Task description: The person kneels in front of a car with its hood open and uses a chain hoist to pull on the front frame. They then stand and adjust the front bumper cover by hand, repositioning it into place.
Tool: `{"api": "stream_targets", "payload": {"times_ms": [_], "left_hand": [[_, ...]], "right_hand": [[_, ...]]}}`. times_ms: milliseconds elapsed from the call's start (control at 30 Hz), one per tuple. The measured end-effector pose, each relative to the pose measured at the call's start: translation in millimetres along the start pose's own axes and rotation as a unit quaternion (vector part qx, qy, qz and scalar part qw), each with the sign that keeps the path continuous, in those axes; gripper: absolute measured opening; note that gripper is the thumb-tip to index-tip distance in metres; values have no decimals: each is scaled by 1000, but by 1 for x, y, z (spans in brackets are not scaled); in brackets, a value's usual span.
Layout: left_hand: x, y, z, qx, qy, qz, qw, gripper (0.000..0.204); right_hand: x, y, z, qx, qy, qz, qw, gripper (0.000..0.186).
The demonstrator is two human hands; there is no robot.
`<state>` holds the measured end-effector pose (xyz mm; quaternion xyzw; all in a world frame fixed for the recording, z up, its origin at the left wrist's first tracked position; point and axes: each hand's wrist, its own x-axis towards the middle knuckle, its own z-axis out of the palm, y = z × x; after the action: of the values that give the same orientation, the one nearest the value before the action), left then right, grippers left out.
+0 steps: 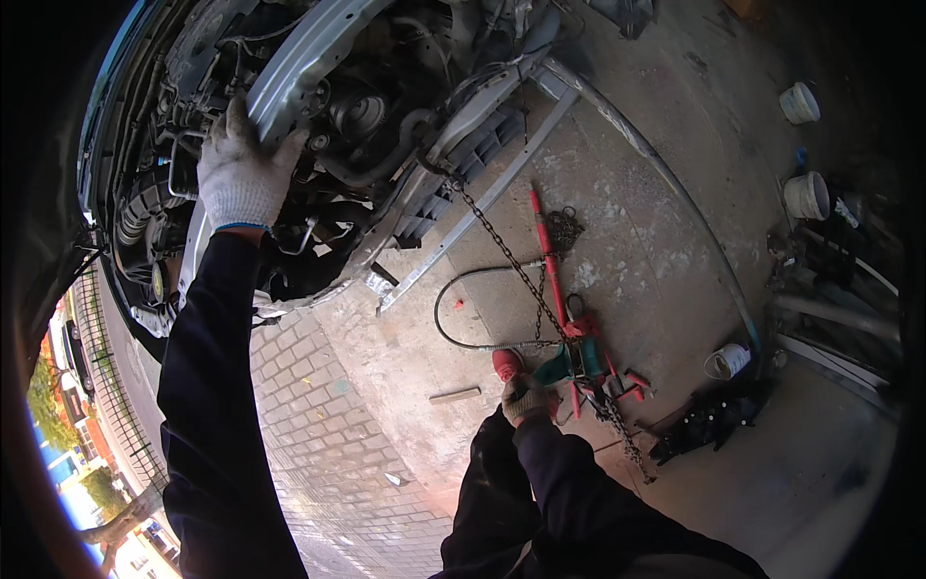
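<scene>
Fingers point(233, 124) of the gloved left hand point(243, 172) lie along one side of a silver bar point(313, 60), the thumb on the other, gripping it. The right hand point(529, 399), in the lower middle of the frame, has curled fingers; whether they hold anything, I cannot tell. The bar, in the upper left, is bare, smooth-faced metal, gently curved. Counted: one bar, one rusty chain point(499, 238), one red rod point(545, 236), one looped black hose point(440, 301), three white buckets point(806, 196) at the right. The bar's long axis slants from the top, left of centre, down toward the left; the chain runs toward lower right.
</scene>
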<state>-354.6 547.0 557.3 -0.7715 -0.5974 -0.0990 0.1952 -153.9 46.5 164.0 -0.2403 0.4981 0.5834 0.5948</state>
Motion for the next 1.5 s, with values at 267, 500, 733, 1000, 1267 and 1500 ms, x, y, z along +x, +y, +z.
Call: {"api": "stream_targets", "payload": {"times_ms": [267,500,733,1000,1267,1500], "left_hand": [[10,15,0,63,-26,-26,997,88],[8,7,21,106,-3,-26,994,88],[7,10,21,88,12,-24,996,87],[15,-9,29,88,1,-13,996,87],[13,-15,19,44,-60,22,997,77],[13,-15,16,-18,-61,43,997,84]], "right_hand": [[24,19,9,78,-40,-66,994,16],[-17,-4,-30,138,-191,90,968,23],[-62,-31,-36,109,-145,156,971,26],[-111,-93,-78,-73,10,189,979,17],[-66,-25,-39,72,4,58,996,9],[130,25,62,256,-168,-159,938,30]]}}
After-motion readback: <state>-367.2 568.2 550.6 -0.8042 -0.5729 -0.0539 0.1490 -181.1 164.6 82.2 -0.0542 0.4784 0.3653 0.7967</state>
